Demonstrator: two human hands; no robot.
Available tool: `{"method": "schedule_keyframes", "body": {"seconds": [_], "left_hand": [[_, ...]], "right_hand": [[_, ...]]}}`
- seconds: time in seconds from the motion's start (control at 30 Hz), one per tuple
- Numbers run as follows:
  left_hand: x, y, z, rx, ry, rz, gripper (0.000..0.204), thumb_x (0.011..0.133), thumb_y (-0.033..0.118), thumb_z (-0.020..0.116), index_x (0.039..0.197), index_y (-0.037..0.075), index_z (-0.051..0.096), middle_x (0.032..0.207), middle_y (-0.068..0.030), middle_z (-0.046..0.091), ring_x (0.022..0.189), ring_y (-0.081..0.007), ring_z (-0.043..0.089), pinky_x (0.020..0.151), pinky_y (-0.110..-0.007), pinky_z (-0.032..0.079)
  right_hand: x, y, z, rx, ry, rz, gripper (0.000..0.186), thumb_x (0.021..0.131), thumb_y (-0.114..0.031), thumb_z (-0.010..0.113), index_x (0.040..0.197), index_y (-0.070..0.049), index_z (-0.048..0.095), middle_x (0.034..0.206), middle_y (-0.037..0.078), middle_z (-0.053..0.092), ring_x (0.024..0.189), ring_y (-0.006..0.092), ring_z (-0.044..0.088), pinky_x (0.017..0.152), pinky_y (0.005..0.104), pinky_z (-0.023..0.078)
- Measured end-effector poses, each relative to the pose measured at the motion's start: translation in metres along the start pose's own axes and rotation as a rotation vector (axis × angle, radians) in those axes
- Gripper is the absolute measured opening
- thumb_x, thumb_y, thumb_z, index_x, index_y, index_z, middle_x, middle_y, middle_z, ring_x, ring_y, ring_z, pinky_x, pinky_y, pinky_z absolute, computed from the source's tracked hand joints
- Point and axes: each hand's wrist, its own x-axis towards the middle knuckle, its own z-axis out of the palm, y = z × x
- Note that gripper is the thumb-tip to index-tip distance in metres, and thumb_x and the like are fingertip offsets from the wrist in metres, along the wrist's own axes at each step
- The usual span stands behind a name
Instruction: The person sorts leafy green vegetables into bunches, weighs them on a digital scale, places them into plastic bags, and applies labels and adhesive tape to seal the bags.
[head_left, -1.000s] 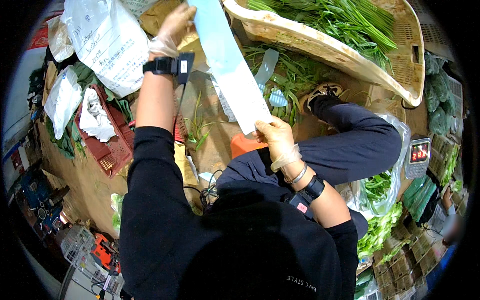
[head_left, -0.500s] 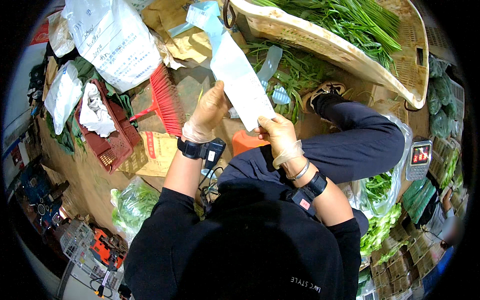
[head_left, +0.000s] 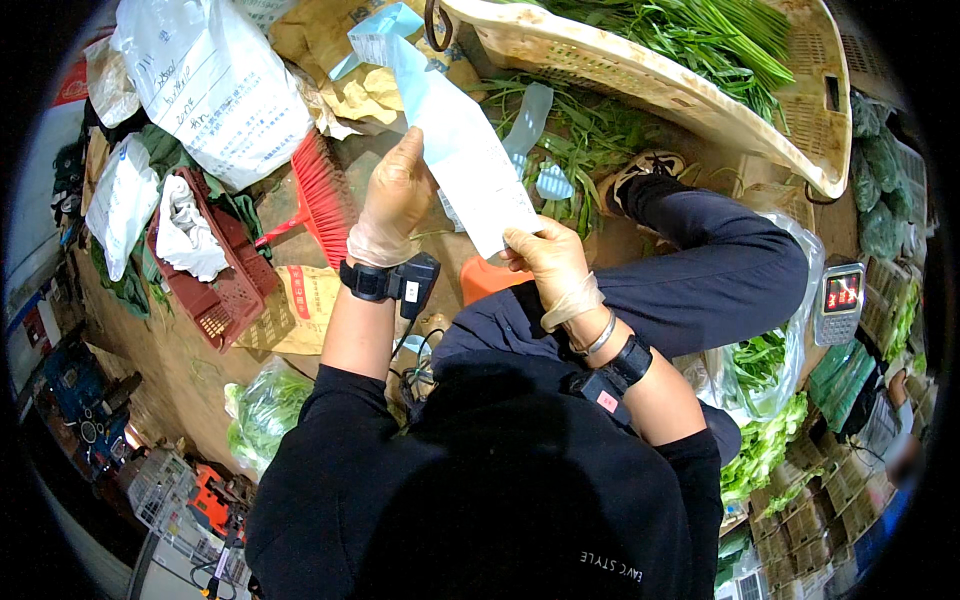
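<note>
A long strip of printed paper [head_left: 470, 155], white near me and pale blue at its far end, stretches across the front of my body. My right hand [head_left: 553, 262] pinches its near corner between thumb and fingers. At the strip's left edge is my left hand [head_left: 393, 195], closed with the thumb up against the paper; its other fingers are partly hidden. Both hands wear thin translucent gloves. Beyond the paper, another pale blue strip [head_left: 528, 125] lies over loose green leaves [head_left: 585, 150] on the floor.
A pale plastic crate [head_left: 640, 95] of long leafy greens stands far right. To the left are a red broom [head_left: 322, 205], a dark red basket [head_left: 215, 290] and a white sack [head_left: 215, 90]. A small scale display [head_left: 842, 290] sits right, near bagged greens [head_left: 755, 370].
My left hand has shifted a little up and left along the paper's edge. The strip has moved slightly left with it; my right hand keeps its pinch.
</note>
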Motion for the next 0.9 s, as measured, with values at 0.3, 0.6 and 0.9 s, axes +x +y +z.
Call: {"method": "schedule_keyframes", "body": {"seconds": [0.3,0.6,0.9], "left_hand": [[0.028,0.016,-0.016,0.033,0.012,0.023,0.039,0.095,0.018,0.036,0.125,-0.008,0.038,0.123,-0.0165,0.048,0.114,-0.0275,0.047,0.1,-0.04,0.035],[0.054,0.038,-0.025,-0.034,0.027,0.094,0.032,0.093,0.011,0.042,0.119,-0.007,0.043,0.116,-0.0148,0.053,0.106,-0.0253,0.052,0.095,-0.039,0.04],[0.058,0.063,-0.022,0.058,0.07,0.182,0.03,0.093,0.01,0.041,0.117,-0.008,0.044,0.115,-0.0151,0.054,0.106,-0.0247,0.053,0.095,-0.038,0.041]], "right_hand": [[-0.003,0.003,-0.003,-0.12,-0.049,-0.139,0.016,0.08,-0.012,0.062,0.088,0.003,0.062,0.073,0.002,0.061,0.063,0.0056,0.052,0.057,0.021,0.042],[-0.008,0.0,-0.003,-0.143,-0.064,-0.202,0.016,0.081,-0.012,0.06,0.087,0.004,0.061,0.075,0.002,0.061,0.068,0.0064,0.052,0.061,0.0226,0.043],[-0.009,-0.003,-0.004,-0.161,-0.105,-0.165,0.016,0.08,-0.01,0.06,0.089,0.003,0.062,0.078,0.003,0.062,0.07,0.0074,0.054,0.063,0.0223,0.044]]}}
